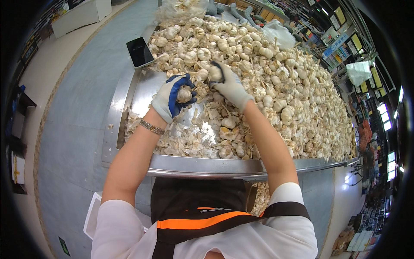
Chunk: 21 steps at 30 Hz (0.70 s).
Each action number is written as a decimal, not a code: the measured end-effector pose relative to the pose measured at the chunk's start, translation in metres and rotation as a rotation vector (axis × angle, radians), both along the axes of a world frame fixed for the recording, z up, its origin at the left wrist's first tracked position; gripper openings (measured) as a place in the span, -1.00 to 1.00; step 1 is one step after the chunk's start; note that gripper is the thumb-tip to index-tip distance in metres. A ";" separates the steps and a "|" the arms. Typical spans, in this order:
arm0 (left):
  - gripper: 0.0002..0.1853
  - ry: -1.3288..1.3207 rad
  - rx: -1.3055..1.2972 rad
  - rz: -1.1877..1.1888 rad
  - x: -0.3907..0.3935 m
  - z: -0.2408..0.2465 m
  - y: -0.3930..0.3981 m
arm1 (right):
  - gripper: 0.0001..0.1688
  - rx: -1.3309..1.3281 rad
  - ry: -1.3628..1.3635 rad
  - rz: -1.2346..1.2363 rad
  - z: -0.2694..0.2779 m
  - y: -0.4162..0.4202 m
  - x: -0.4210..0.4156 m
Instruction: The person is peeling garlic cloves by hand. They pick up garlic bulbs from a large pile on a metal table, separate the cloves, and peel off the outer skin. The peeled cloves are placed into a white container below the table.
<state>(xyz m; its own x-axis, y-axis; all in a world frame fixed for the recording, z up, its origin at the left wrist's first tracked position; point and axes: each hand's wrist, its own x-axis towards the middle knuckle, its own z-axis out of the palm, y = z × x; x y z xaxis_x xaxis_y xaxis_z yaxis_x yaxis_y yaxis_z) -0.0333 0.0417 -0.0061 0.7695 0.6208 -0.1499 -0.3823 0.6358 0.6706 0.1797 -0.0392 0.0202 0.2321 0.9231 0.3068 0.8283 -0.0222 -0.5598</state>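
My left hand (pixel 173 97), in a white glove with a blue coated palm, curls around a garlic bulb (pixel 184 95) above the bare part of a stainless steel display tray (pixel 152 85). To its right, my right hand (pixel 229 82) wears a matching glove and grips another garlic bulb (pixel 214 73) at the near edge of the heap. A large pile of garlic bulbs (pixel 288 87) fills the far and right parts of the tray. Loose papery garlic skins (pixel 184 140) lie below and between my forearms.
A smartphone (pixel 140 52) rests on the tray's left rim. Clear plastic bags (pixel 279 34) and grey-green gourds (pixel 237 13) sit beyond the heap. Below the tray's front rim (pixel 207 165) are a white foam box (pixel 93 215) at left and more garlic (pixel 261 197) in a container.
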 end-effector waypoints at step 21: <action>-0.60 0.134 0.168 -0.407 0.005 0.020 -0.027 | -0.54 0.156 0.443 0.131 -0.014 -0.048 -0.029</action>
<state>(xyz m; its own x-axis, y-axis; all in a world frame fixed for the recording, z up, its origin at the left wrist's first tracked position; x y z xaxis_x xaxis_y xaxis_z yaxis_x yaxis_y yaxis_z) -0.0284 0.0143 0.0140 0.9364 0.2964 -0.1878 -0.0270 0.5946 0.8036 0.1506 -0.0871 0.0066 0.2561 0.9042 0.3419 0.5002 0.1787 -0.8473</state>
